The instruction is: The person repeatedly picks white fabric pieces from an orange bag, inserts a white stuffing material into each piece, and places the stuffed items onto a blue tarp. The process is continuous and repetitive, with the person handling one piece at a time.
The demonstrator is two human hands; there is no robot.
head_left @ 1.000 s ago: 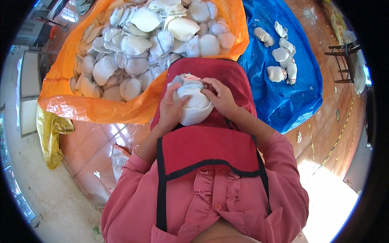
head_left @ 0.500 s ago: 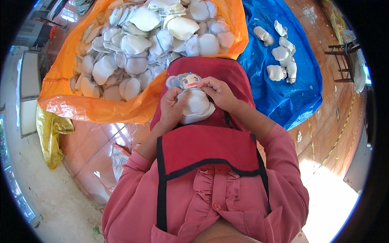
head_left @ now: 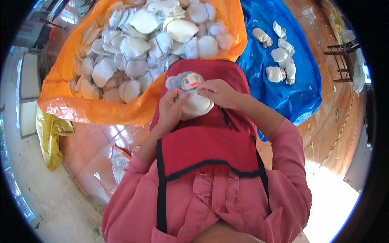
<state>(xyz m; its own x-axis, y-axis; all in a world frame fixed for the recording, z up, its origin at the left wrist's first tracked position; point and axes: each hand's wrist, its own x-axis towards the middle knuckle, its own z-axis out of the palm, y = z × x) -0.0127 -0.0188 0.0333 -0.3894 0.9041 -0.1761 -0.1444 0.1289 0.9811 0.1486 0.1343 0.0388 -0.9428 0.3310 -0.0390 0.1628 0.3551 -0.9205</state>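
Observation:
Above my red apron lap sits a small plush doll (head_left: 190,79) with grey fuzzy hair, round ears and a printed face. Its lower part is covered by a white cloth pouch (head_left: 197,106), tilted toward me. My left hand (head_left: 171,109) grips the pouch at its left upper edge, thumb on top. My right hand (head_left: 220,92) is closed over the pouch's rim just under the doll's chin, fingers pinched together. The right fingertips hide part of that edge.
An orange sack (head_left: 97,113) ahead on the left holds a large heap of white cloth pieces (head_left: 133,46). On a blue sheet (head_left: 298,97) to the right lie several white-wrapped dolls (head_left: 275,74). A dark wooden stool (head_left: 344,60) stands at far right; a yellow bag (head_left: 50,137) lies left.
My right hand has shifted slightly lower and turned more over the pouch's rim, its elbow swinging outward. My left hand keeps its grip, and the doll stays nearly in place.

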